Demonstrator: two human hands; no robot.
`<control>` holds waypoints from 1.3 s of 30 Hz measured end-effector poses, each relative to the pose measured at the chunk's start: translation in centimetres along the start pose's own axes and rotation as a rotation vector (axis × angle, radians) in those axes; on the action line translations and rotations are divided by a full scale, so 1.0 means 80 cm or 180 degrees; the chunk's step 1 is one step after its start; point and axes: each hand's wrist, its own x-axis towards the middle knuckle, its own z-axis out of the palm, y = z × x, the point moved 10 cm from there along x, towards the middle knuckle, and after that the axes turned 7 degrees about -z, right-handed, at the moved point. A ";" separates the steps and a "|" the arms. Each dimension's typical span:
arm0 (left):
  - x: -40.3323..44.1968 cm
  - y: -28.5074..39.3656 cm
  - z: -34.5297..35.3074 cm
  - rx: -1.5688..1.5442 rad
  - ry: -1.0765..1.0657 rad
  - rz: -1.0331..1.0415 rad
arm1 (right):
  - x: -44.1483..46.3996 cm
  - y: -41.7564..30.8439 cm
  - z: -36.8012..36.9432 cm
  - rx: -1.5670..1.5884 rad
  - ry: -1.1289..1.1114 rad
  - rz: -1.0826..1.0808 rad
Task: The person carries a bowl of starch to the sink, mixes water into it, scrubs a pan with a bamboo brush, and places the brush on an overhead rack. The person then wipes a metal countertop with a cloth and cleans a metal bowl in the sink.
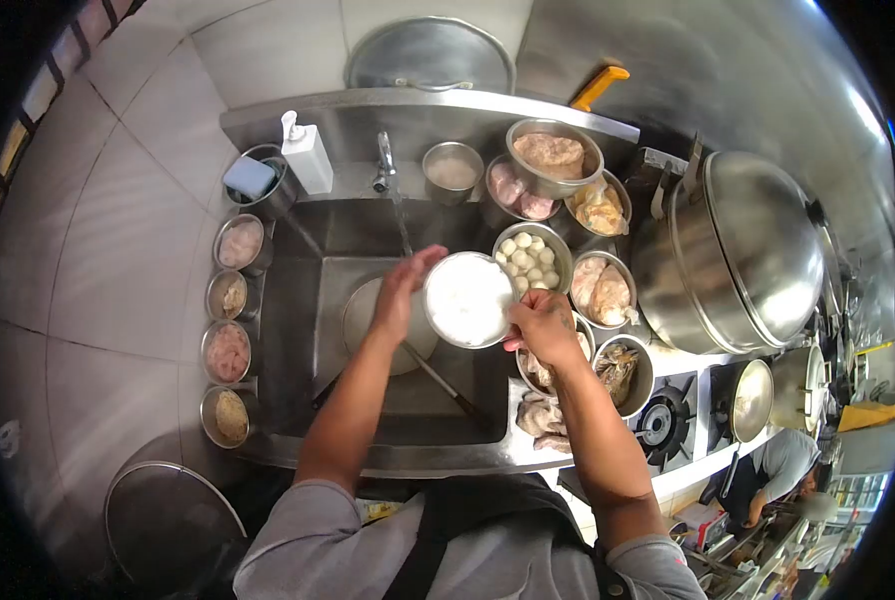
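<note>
My right hand (548, 325) grips the right rim of a round bowl (467, 346) above the sink (314, 300). The bowl's inside is bright white and overexposed, so I cannot tell what it contains. Just left of the bowl is my left hand (402, 292), fingers stretched out and holding nothing, under the thin stream of water from the tap (384, 165). Below that hand, partly hidden by it, a large round pale vessel (360, 318) sits in the basin. A long-handled tool (438, 378) lies slantwise from it; its head is hidden.
Right of the sink stand several metal bowls with raw meat (550, 155) and white balls (530, 258). Several small bowls (228, 352) line the left edge. A soap bottle (308, 158) stands behind. Further right are a large steel pot (728, 250), a burner (660, 422) and another person (783, 465).
</note>
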 end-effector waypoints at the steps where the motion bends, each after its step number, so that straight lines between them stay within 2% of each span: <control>1: -0.013 -0.002 0.015 -0.0128 -0.0114 0.0127 | 0.001 -0.001 -0.001 0.0058 0.0048 -0.0047; 2: -0.019 -0.006 0.023 -0.0126 -0.0107 0.0131 | 0.002 -0.002 -0.002 0.0118 0.0100 -0.0095; 4: -0.029 -0.015 0.023 -0.0819 0.0129 0.0112 | 0.001 -0.004 0.000 0.0177 0.0113 -0.0086; 8: -0.044 -0.041 0.030 -0.1145 0.0418 -0.0201 | -0.007 -0.010 0.003 0.0135 0.0112 -0.0089; 10: -0.055 -0.052 0.025 -0.1488 0.0870 -0.0127 | -0.007 -0.005 0.002 0.0117 0.0068 -0.0074; 14: -0.058 -0.085 0.017 -0.1341 0.0506 -0.0485 | -0.017 -0.006 -0.004 0.0164 0.0069 -0.0087; 16: -0.064 -0.099 0.010 -0.0483 0.0515 -0.0902 | -0.023 -0.010 -0.009 0.0129 0.0048 -0.0079; 17: -0.065 -0.095 0.011 -0.0468 0.0488 -0.0898 | -0.026 -0.013 -0.012 0.0091 0.0014 -0.0066; 19: -0.071 -0.081 0.004 0.0188 0.0724 -0.0827 | -0.040 -0.023 -0.017 0.0056 0.0050 -0.0080; 23: -0.063 -0.131 -0.032 0.0548 0.0637 -0.1413 | -0.066 -0.013 -0.038 0.0099 -0.0030 -0.0032; 25: -0.066 -0.142 -0.034 0.0486 0.0488 -0.1418 | -0.089 -0.010 -0.058 0.0110 0.0072 0.0077; 27: -0.073 -0.148 -0.044 0.0907 0.0698 -0.1571 | -0.111 -0.005 -0.077 0.0025 -0.0041 -0.0049; 28: -0.075 -0.153 -0.039 0.0965 0.0574 -0.1602 | -0.127 -0.005 -0.089 -0.0023 -0.0068 0.0001; 32: -0.087 -0.154 -0.020 0.1151 0.0576 -0.1525 | -0.195 0.005 -0.158 0.0032 0.0200 0.0450; 34: -0.098 -0.143 0.004 0.1303 0.0511 -0.1473 | -0.222 0.032 -0.204 0.0025 0.0272 0.0214; 36: -0.111 -0.119 0.021 0.1926 0.0869 -0.1170 | -0.257 0.049 -0.252 0.0167 0.0483 0.0235; 37: -0.117 -0.115 0.039 0.1963 0.0809 -0.1173 | -0.277 0.056 -0.278 0.0128 0.0589 0.0301; 39: -0.130 -0.081 0.068 0.2061 0.1056 -0.0596 | -0.314 0.083 -0.332 0.0203 0.0797 0.0357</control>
